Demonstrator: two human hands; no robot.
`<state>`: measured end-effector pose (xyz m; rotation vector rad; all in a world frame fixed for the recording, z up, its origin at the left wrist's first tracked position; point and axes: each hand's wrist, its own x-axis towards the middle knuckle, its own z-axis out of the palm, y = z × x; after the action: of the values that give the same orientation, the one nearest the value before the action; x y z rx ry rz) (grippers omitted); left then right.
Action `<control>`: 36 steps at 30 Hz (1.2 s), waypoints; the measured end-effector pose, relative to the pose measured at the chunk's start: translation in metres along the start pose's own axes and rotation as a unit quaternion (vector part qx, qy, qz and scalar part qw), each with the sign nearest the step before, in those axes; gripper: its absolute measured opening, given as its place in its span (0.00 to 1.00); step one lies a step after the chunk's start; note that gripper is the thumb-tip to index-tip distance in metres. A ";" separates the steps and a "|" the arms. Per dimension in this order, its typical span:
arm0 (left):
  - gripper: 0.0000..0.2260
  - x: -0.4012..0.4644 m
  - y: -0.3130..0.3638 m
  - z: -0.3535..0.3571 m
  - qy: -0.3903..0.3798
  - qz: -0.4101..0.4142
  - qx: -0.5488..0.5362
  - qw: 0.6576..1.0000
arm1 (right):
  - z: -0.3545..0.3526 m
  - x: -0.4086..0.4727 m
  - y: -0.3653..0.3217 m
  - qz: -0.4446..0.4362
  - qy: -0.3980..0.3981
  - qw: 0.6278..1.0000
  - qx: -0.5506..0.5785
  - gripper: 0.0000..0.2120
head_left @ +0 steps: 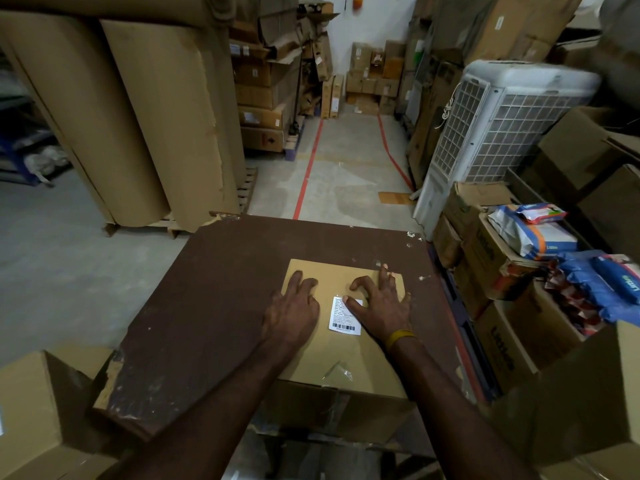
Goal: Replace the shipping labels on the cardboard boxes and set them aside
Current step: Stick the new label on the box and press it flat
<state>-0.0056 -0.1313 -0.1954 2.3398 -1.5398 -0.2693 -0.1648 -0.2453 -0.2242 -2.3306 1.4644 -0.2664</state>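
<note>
Both our hands lie flat-fingered on the cardboard box point(346, 348): left hand point(292, 311) at nine o'clock of the label point(344, 315), right hand point(382, 303) thumbing it.

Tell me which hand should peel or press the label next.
Right, probably. The right hand already has its thumb on the label, at its top edge. The left hand lies flat on the box beside the label, steadying it.

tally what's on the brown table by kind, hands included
Cardboard box: 1
White shipping label: 1
Hands resting on the box: 2, left hand and right hand
Total: 4
</note>
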 end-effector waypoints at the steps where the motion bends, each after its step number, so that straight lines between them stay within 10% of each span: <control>1: 0.20 0.000 0.000 0.000 0.001 0.000 -0.001 1.000 | 0.000 0.000 0.000 0.000 0.000 1.000 -0.001 0.17; 36: 0.20 0.000 0.000 0.001 -0.008 0.003 0.000 1.000 | 0.003 -0.001 0.002 0.000 0.015 1.000 0.002 0.20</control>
<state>-0.0055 -0.1316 -0.1962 2.3387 -1.5529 -0.2863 -0.1656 -0.2449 -0.2273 -2.3337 1.4763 -0.3045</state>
